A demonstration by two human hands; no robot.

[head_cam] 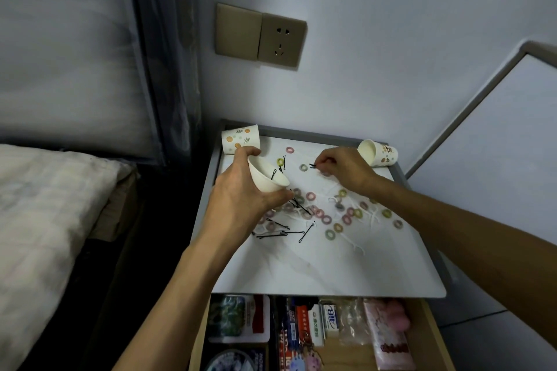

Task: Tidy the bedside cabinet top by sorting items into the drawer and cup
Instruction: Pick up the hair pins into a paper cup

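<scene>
Nearest, below both wrists, the drawer (431,340) stands pulled out, packed with packets and boxes. Beyond it is the white cabinet top (331,268). There, just under the left hand (241,202) and to its right, the loose hairpins (283,233) lie mixed among small coloured hair rings (325,217). The left hand grips a plain paper cup (268,175) round its wall, tilted so the mouth faces the right hand; one pin lies inside it. Farther out, the right hand (343,169) pinches a black hairpin (313,166) between thumb and fingertips, low over the top, near the cup's mouth but not yet at it. The step in hand looks like carrying this pin across into the cup. To do it well, I judge the cup should be tilted only enough to offer its mouth, lest the pin inside slide out. The pin should go in end first and be let go only once it is past the rim. Picking pins singly, clear of the rings, would keep the two sorts apart. The hairpin is thin, dark wire, probably slippery and easy to drop. Just past the left hand a flowered cup (241,138) lies on its side, and just past the right hand a cartoon-printed cup (378,153) does the same.
</scene>
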